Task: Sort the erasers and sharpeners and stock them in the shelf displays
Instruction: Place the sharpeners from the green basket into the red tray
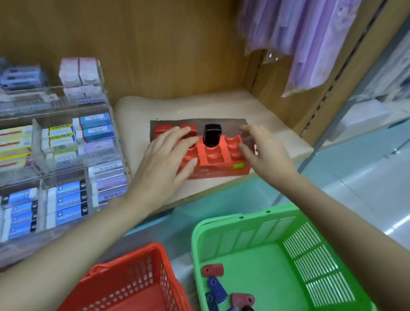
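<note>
A red sharpener display tray [220,161] with round slots sits on the wooden shelf [277,115]. One black sharpener [212,134] stands upright in a back slot. My left hand [165,158] lies flat on the tray's left side, fingers straight. My right hand [262,149] touches the tray's right end with spread fingers. Below, a green basket [337,290] holds several loose sharpeners [230,301] in red, blue and black. To the left, a clear acrylic display [44,139] is stocked with boxed erasers.
A red basket [128,294] stands beside the green one, in front of the shelf. Purple packaged goods [293,31] hang above the shelf's right side. A shiny aisle floor [389,192] runs off to the right.
</note>
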A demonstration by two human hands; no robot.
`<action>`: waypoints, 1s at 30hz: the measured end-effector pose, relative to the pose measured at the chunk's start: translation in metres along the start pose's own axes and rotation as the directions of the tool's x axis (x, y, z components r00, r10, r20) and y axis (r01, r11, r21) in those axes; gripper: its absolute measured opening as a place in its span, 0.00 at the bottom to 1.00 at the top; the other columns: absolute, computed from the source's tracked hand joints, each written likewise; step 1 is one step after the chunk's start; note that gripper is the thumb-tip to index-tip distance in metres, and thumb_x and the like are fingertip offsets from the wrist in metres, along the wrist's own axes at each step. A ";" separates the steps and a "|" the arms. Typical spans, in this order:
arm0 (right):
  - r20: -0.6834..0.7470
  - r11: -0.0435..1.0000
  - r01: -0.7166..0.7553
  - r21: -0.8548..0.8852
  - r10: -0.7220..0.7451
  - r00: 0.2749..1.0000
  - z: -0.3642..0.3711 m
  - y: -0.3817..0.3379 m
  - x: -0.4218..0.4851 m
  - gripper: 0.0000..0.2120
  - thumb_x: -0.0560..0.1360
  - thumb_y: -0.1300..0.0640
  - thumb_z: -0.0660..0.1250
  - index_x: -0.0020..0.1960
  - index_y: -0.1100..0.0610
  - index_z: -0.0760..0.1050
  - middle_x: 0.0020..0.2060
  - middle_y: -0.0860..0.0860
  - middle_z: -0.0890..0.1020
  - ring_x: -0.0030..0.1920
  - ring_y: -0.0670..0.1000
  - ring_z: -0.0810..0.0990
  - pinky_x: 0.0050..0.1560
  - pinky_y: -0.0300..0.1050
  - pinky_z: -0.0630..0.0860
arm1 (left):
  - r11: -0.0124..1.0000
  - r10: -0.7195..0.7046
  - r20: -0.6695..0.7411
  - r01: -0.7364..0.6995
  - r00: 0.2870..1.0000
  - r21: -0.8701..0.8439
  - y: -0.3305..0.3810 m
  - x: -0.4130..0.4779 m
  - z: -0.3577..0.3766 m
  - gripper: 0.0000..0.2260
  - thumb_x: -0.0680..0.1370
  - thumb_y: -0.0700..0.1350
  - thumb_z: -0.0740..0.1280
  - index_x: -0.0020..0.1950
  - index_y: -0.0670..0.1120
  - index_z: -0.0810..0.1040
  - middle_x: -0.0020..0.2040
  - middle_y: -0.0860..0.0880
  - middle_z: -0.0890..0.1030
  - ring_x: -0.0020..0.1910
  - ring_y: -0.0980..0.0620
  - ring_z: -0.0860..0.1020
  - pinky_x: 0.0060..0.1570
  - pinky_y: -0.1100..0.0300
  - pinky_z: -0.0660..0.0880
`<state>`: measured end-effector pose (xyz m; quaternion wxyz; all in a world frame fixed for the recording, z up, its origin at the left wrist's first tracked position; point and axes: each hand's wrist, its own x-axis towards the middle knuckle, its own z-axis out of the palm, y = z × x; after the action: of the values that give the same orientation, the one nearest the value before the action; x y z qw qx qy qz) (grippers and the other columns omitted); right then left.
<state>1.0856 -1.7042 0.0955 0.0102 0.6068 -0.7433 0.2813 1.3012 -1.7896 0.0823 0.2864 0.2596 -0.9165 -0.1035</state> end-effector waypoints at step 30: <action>0.787 0.732 -0.500 -0.462 0.599 0.148 0.215 0.141 -0.278 0.29 0.69 0.43 0.72 0.63 0.56 0.70 0.57 0.54 0.75 0.59 0.56 0.74 0.56 0.49 0.74 | 0.947 -0.154 0.958 -0.241 0.244 0.214 0.040 -0.154 0.331 0.30 0.72 0.42 0.72 0.71 0.49 0.64 0.71 0.48 0.63 0.69 0.43 0.60 0.66 0.49 0.61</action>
<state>1.1009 -1.5328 -0.2420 -0.4700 0.3409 -0.8009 -0.1463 1.2013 -1.6600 -0.2463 -0.3809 0.1570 -0.9073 -0.0838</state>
